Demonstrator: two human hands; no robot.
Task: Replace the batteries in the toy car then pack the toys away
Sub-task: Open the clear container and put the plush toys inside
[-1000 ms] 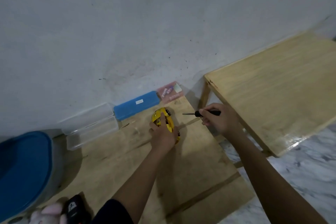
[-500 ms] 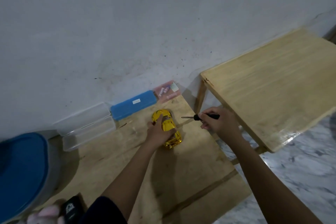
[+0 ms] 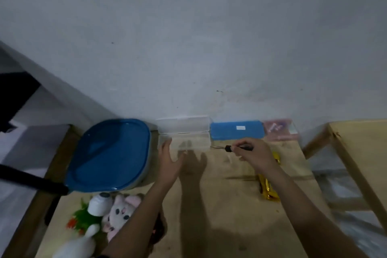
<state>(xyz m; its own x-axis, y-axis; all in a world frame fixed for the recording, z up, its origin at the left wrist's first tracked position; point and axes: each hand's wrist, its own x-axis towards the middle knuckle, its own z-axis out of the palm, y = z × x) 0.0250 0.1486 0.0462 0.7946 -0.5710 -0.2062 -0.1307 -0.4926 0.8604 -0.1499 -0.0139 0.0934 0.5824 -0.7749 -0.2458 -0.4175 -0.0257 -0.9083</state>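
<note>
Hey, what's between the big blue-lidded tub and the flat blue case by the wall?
The head view shows a clear plastic box between the blue-lidded tub and the blue case, the open left hand at its near edge.

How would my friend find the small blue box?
Look where the wooden table meets the grey wall: a row of boxes lies there. The small blue box sits between the clear plastic box and the pink packet. It is flat with a white label, unlike the big round blue-lidded tub.
</note>
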